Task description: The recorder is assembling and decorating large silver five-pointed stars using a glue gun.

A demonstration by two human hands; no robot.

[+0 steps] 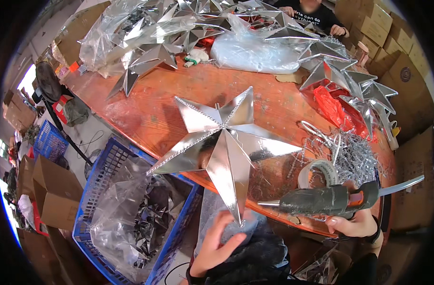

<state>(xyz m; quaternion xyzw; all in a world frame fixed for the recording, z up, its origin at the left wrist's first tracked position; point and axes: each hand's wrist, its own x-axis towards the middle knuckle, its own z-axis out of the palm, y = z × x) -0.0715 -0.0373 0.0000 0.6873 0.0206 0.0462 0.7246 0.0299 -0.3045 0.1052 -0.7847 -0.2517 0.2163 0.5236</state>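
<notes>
A shiny silver five-pointed star [229, 156] lies on the orange-red table, its lowest point jutting past the near edge. Strings of small silver beads run along several of its ridges to the centre; the ridge towards me looks bare. My left hand [219, 244] is at that lowest point, fingertips partly behind it and thumb apart, not visibly pinching it. My right hand [354, 223] grips a dark glue gun [314, 200], its pale nozzle pointing left, beneath the star's right arm. A translucent glue stick [401, 185] sticks out of the gun's back.
A roll of tape [318, 175] and a tangle of silver bead strings [355, 156] lie right of the star. More silver stars [321, 47] and a plastic bag [255, 51] line the far side. Left below stands a blue crate [94, 190]. A person [317, 16] is across the table.
</notes>
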